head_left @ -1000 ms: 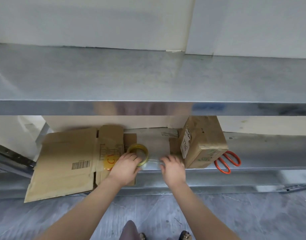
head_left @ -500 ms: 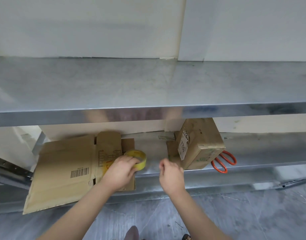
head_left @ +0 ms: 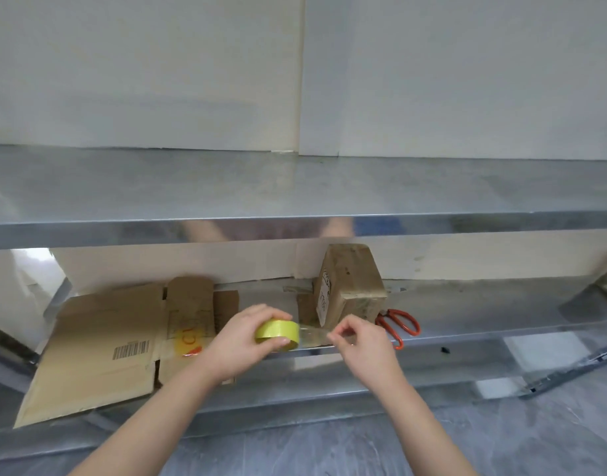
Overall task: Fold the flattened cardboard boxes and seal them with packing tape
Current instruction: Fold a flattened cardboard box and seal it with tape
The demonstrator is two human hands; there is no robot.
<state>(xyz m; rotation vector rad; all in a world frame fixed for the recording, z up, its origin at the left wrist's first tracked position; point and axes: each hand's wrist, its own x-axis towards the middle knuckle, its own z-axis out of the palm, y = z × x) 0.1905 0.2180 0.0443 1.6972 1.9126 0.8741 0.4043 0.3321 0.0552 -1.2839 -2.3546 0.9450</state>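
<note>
My left hand point(head_left: 238, 341) grips a yellow roll of packing tape point(head_left: 277, 333) just above the front of the lower shelf. A short clear strip of tape point(head_left: 312, 336) runs from the roll to the right, and my right hand point(head_left: 360, 341) pinches its free end. Behind my right hand a folded cardboard box point(head_left: 348, 286) with a white label stands on the shelf. Flattened cardboard boxes point(head_left: 103, 348) lie on the left of the same shelf, one with a barcode.
Orange-handled scissors point(head_left: 400, 324) lie on the lower metal shelf point(head_left: 484, 304) to the right of the folded box. A wide upper metal shelf point(head_left: 295, 187) overhangs the work area. Grey floor shows below, white wall behind.
My left hand has lifted the tape roll off the shelf and turned it on edge. My right hand has pulled a strip of tape out to the right.
</note>
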